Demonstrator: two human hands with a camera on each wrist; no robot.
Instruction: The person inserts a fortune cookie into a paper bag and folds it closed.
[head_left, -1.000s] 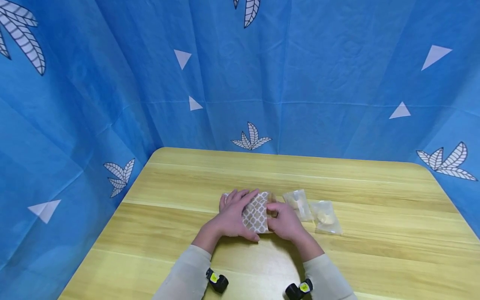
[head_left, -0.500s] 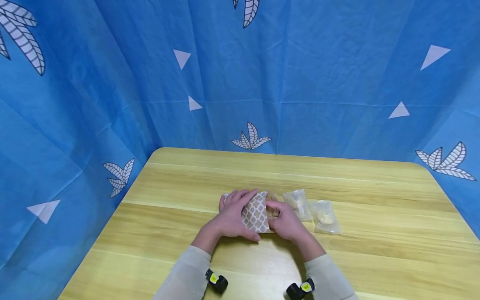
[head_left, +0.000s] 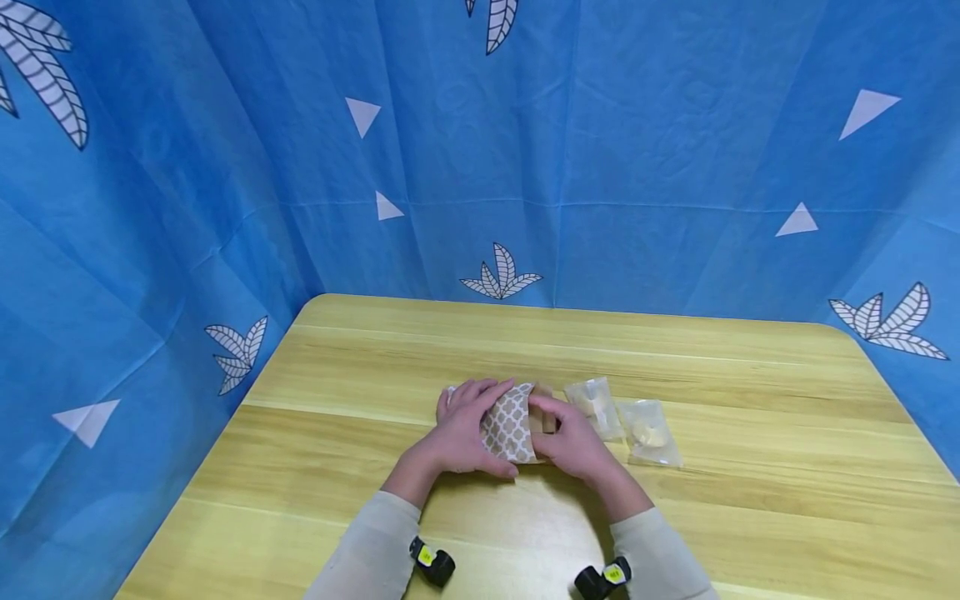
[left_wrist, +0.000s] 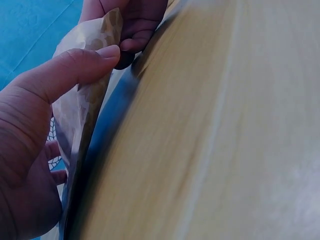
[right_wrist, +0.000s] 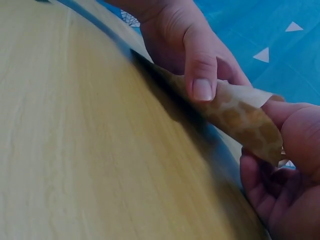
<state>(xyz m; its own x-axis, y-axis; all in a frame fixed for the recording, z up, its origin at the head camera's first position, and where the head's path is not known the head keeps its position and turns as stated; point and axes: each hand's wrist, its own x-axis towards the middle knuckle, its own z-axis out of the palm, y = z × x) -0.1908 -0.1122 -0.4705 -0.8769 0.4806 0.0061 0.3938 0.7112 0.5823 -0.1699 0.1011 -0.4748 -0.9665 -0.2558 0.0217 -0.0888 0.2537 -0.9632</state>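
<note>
The patterned paper bag (head_left: 510, 429), held at the tabletop (head_left: 360, 358), looks light, crushable, best gripped by its side edges. At its nine o'clock, the left hand (head_left: 461, 433) grips it; at three, the right hand (head_left: 572, 443) meets its mouth, grasp unclear.

A pale yellow wood-grain desk (head_left: 750, 500) with 2 rounded far corners stands before a bright blue fabric curtain (head_left: 675, 125), which hangs beyond the desk's far edge and along its left and right sides. Past that edge the cloth bears 4 flat white triangles (head_left: 363, 117) and, just above the middle, a white leaf sprig outlined in black (head_left: 503, 271). 1 more triangle is left of the desk. Pale glare (head_left: 517, 521) lies on its near part.
</note>
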